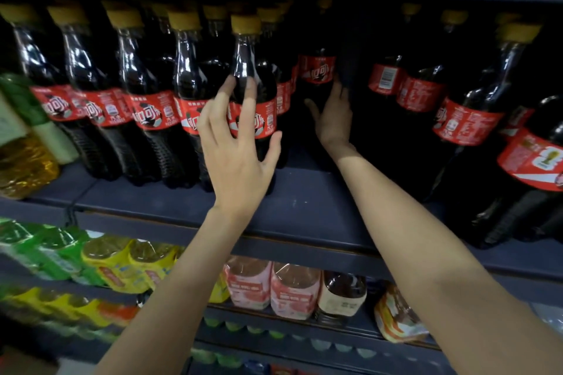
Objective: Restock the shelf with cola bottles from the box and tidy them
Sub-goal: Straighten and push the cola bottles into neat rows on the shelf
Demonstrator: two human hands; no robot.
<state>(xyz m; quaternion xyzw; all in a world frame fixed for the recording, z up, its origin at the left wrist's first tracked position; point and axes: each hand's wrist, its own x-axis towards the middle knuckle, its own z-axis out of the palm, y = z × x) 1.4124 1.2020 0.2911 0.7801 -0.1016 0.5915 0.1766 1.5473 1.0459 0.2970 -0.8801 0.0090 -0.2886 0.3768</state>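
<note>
Red-labelled cola being straightened on the shelf (304, 201); box not in view.

Front bottle (253, 94) stands upright at the right end of the front row, touched by the left hand (237, 143), fingers spread and nearly straight on its label, thumb on its right flank, no wrap seen. Rear bottle (316, 76) is set deeper, upright, right of the front one; right hand (332, 119) is reached back to it, fingers laid on its right side, grip cannot be told in shadow. Rear bottle likely to be pulled forward into the gap; right hand is nearer.
</note>
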